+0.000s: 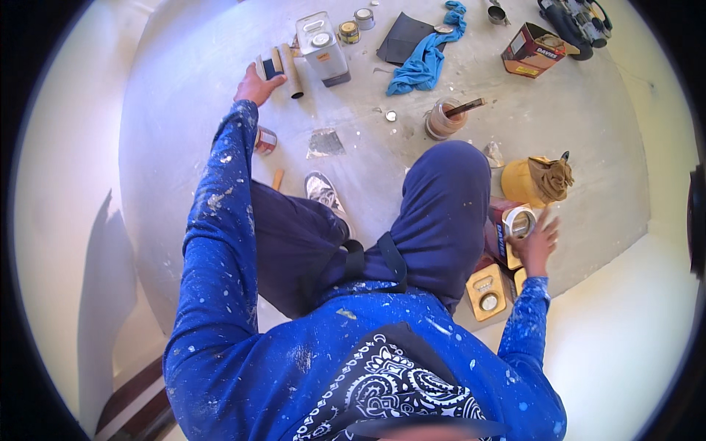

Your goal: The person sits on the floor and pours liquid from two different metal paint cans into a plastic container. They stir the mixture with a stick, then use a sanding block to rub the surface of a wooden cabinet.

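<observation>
Left hand: extended far forward, thumb held apart from the fingers, at the near end of a dark block; whether the block is gripped or merely touched cannot be told. Right hand: fingers spread and slightly blurred, thumb set apart, just beside a white-rimmed round container at the person's right knee; firm contact cannot be confirmed.

Immediately right of the dark block lies a brown tube, followed by an upright pale rectangular can with a round cap. Two small round tins stand beyond that can. Nearer the left forearm is a small red tin, and a flat silvery rectangle lies on the floor ahead of the shoe.

Close to the right hand, a tan-topped can with a round cap stands on the near side; a yellow container, topped by a crumpled brown cloth, stands on the far side.

Farther out, a glass jar holds a brownish substance and a slanting stick-like handle. Beyond it, a blue cloth lies partly over a black sheet; an open-topped red container stands to the right, near a dark machine.
</observation>
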